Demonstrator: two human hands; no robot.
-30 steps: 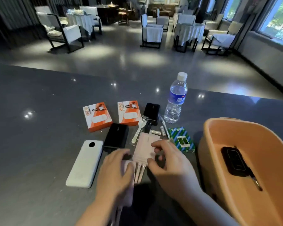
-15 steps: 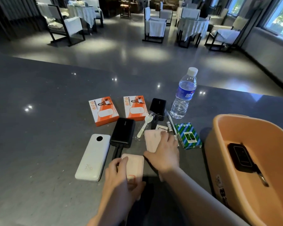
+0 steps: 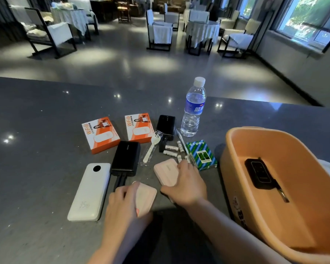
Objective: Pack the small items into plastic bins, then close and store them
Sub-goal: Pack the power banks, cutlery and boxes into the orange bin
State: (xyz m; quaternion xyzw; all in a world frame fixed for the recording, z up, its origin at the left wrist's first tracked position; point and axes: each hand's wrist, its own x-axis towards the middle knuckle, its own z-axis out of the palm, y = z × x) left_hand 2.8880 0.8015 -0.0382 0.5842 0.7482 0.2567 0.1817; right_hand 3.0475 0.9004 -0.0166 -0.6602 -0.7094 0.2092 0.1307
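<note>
Pink cases: far one (image 3: 166, 171) grasped in right hand's (image 3: 187, 185) grip, near one (image 3: 146, 198) grasped by left hand (image 3: 125, 204), both on worktop (image 3: 36, 149). Packing stage. Next: lift into orange bin (image 3: 236, 149).

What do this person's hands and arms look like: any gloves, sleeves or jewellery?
Both hands are bare: no gloves on the left hand or the right hand. No rings, watch or wristband show. Both forearms are uncovered as far as the picture reaches, so no sleeves are visible.
</note>
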